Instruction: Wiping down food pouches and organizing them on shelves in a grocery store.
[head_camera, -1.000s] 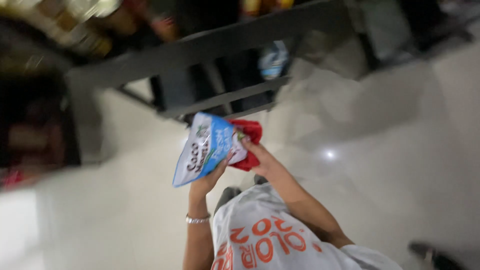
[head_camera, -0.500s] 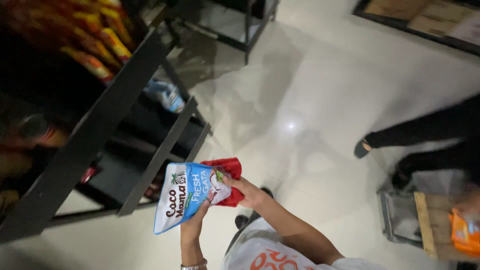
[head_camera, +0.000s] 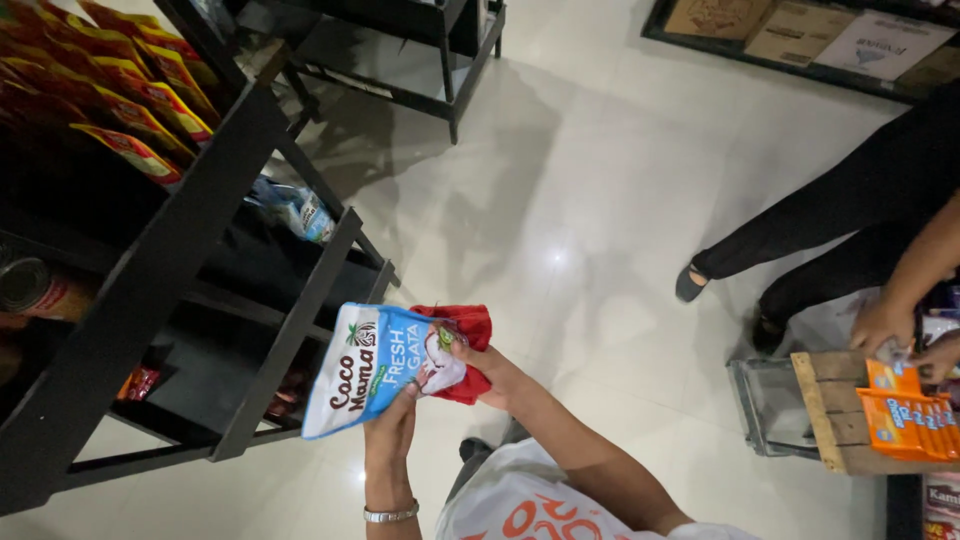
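The blue-and-white pouch (head_camera: 385, 368) is glossy plastic film, slightly crinkled; the red cloth (head_camera: 462, 350) behind it looks soft and matt. Left of the pouch, the black shelf rack (head_camera: 160, 260) is matt painted metal. The floor (head_camera: 600, 230) is polished, reflective tile. Right of the pouch, the crate (head_camera: 825, 415) is rough bare wood.

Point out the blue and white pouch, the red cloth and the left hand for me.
blue and white pouch (head_camera: 375, 365), head view, middle of its printed face.
red cloth (head_camera: 470, 325), head view, upper fold beside the pouch.
left hand (head_camera: 390, 440), head view, back of the hand under the pouch.
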